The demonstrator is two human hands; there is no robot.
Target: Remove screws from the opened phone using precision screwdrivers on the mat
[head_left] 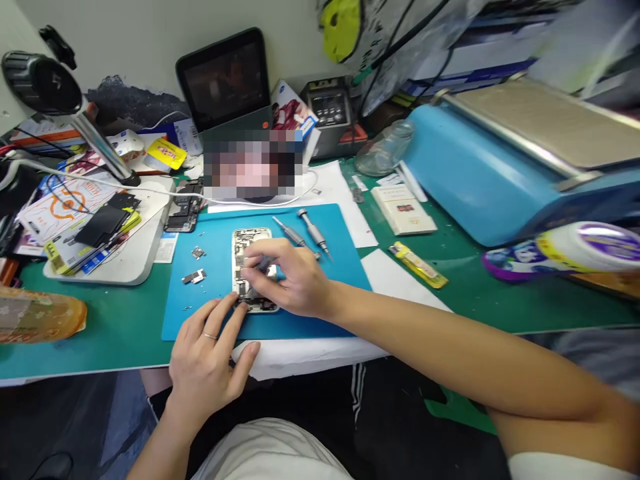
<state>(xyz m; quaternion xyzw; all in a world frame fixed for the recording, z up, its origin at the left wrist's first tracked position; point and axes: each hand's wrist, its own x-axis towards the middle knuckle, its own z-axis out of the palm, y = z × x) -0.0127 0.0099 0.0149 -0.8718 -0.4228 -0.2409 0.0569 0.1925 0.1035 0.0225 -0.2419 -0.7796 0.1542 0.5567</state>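
An opened phone [240, 270] with a white frame and bare inner parts lies upright on a blue mat [320, 323]. Over it, my right hand [295, 277] pinches a dark grey screwdriver [265, 264], mostly hidden by the fingers; its tip cannot be seen. My left hand [207, 347], fingers stretched and apart, rests its fingertips at the phone's lower left edge. Small metal parts [194, 276] and tiny screws lie left of the phone. Two more grey screwdrivers [313, 230] lie beyond my right hand.
A screen [225, 80] leans at the back, with a blurred patch before it. A blue machine [470, 173] stands right, near a white bottle [590, 247], a cigarette box [403, 210] and a glass jar [385, 150]. On the left are a cluttered white tray [135, 270] and an orange drink bottle [43, 315].
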